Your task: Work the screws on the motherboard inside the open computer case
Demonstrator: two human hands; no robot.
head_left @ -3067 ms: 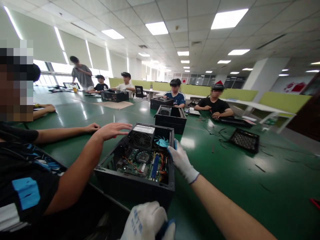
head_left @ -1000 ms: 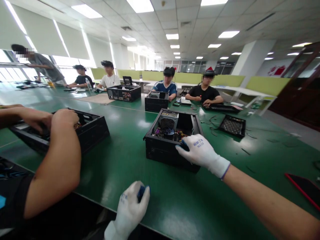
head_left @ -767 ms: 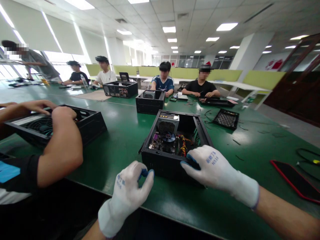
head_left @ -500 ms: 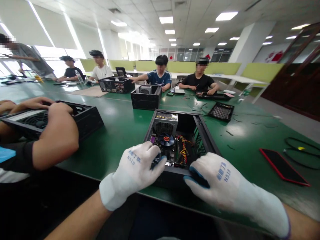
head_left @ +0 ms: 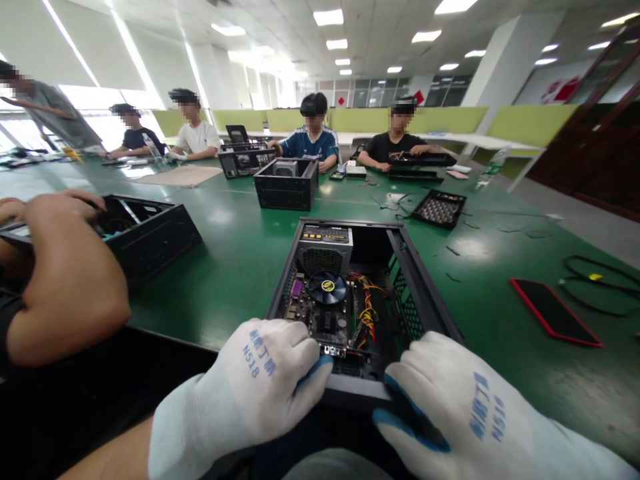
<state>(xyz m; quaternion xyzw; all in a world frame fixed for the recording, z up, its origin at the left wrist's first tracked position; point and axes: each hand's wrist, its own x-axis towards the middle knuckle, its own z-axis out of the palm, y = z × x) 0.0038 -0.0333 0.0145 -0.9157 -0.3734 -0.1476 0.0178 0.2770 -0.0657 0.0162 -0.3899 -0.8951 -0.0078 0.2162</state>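
An open black computer case [head_left: 345,387] lies in front of me at the table's near edge. Inside it I see a power supply [head_left: 325,250] at the far end, a round cooling fan [head_left: 327,287] on the motherboard [head_left: 300,310], and red, yellow and black cables [head_left: 367,303]. My left hand [head_left: 273,377], in a white glove with blue on the gripping side, is closed on the near left part of the case; its fingertips are partly hidden. My gloved right hand [head_left: 445,400] clasps the near right corner, fingers over the rim and thumb lower.
To the left, another person's arm [head_left: 75,273] reaches over a second case [head_left: 155,233]. Farther back stands another case [head_left: 287,187], with several people seated beyond it. On the right lie a black panel [head_left: 439,208], a red-edged dark tablet-like slab [head_left: 555,312] and a black cable [head_left: 600,287].
The computer case has come nearer to me, with both my hands on it. My left hand has shifted off the case's interior. Across the table, a person has tilted another case.
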